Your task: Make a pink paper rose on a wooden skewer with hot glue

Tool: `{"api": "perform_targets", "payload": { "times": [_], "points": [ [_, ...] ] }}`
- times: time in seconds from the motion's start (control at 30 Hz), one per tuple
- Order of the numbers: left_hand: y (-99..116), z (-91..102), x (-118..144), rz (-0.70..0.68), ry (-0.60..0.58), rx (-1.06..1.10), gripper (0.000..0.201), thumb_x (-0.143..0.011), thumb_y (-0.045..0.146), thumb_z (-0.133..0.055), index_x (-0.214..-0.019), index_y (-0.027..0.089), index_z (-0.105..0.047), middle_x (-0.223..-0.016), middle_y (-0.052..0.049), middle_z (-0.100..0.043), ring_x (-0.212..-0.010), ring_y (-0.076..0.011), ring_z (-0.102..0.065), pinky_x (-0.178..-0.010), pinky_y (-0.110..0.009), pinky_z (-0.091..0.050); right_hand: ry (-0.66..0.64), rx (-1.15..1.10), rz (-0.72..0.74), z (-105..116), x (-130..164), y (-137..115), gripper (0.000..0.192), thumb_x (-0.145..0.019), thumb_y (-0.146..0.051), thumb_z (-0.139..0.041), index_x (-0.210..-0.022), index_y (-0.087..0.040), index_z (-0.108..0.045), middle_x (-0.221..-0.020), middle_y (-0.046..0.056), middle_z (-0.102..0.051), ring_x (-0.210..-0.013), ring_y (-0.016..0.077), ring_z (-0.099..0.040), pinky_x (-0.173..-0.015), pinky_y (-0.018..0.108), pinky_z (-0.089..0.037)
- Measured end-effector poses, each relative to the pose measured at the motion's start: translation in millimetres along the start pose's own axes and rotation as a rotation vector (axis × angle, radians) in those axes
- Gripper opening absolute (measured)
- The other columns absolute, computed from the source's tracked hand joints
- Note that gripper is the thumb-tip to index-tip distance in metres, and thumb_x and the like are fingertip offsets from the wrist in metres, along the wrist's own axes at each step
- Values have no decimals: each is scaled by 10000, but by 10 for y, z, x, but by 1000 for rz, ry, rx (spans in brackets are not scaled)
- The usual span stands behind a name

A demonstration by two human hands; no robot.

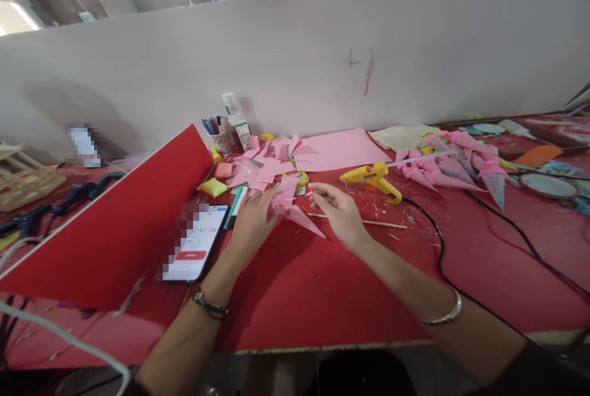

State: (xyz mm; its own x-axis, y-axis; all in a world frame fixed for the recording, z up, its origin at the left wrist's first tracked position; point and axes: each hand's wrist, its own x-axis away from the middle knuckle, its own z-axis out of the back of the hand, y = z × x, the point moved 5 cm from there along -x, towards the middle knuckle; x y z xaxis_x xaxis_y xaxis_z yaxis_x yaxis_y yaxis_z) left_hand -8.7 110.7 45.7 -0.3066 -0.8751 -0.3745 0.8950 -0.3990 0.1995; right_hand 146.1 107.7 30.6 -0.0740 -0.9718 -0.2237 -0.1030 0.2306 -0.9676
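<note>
Pinching the wide, frilled end of a pink paper cone (297,216), the left hand (251,221) has its fingers clamped on it above the red surface (350,297). The right hand (338,211) sits just beside the cone, fingers together on a thin stick, with a yellow glue gun (373,178) near the far edge.

Left hand (251,219) gripping pink paper cone (295,214) by its wide end, tip aimed right and toward the near table edge. Right hand (336,208) just beside the cone mouth, fingertips pinched on something too small to identify. Thin wooden stick (382,222) flat on red table (322,297) behind right hand. Yellow glue gun (373,178) farther back, black cord trailing right. Phone (196,242) left of left hand.
</note>
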Motion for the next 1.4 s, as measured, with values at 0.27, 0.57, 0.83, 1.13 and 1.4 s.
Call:
{"api": "perform_targets", "payload": {
  "times": [0.27,0.57,0.83,1.13,1.4],
  "points": [
    [-20,8,7,44,30,-76,319,-787,238,-416,-1086,163,-500,-1076,-80,-604,-993,-248,-534,-835,-353,-375,-123,-8,-50,-78,43,20,145,-617,-293,-610,-688,-169,-588,-572,-13,-610,-562,115,-601,-628,273,-505],
    [-150,-18,54,205,69,-114,514,-679,169,-464,-1189,138,-408,-1191,-137,-494,-1094,-278,-438,-893,-400,-316,-155,20,-53,-106,57,48,212,-610,-335,-645,-703,-169,-550,-605,-4,-624,-611,132,-632,-656,278,-503],
    [212,6,94,-104,44,316,265,-839,275,-317,-848,190,-568,-848,-23,-624,-865,-177,-517,-823,-348,-301,-248,269,154,-165,149,-85,72,-697,-244,-582,-689,-173,-576,-660,4,-629,-623,117,-596,-620,248,-472],
    [244,-62,73,0,-51,832,219,-765,287,-451,-589,166,-500,-566,21,-570,-567,-103,-504,-598,-224,-398,-255,498,410,-202,206,-195,91,-726,-123,-494,-724,-191,-554,-687,-3,-553,-643,106,-526,-595,217,-436],
    [199,-114,55,64,-89,1103,208,-726,274,-500,-557,158,-534,-526,24,-563,-536,-88,-508,-576,-206,-399,-216,506,540,-184,242,-258,105,-778,-180,-504,-786,-189,-609,-699,12,-585,-694,117,-550,-628,226,-451]
  ]
}}
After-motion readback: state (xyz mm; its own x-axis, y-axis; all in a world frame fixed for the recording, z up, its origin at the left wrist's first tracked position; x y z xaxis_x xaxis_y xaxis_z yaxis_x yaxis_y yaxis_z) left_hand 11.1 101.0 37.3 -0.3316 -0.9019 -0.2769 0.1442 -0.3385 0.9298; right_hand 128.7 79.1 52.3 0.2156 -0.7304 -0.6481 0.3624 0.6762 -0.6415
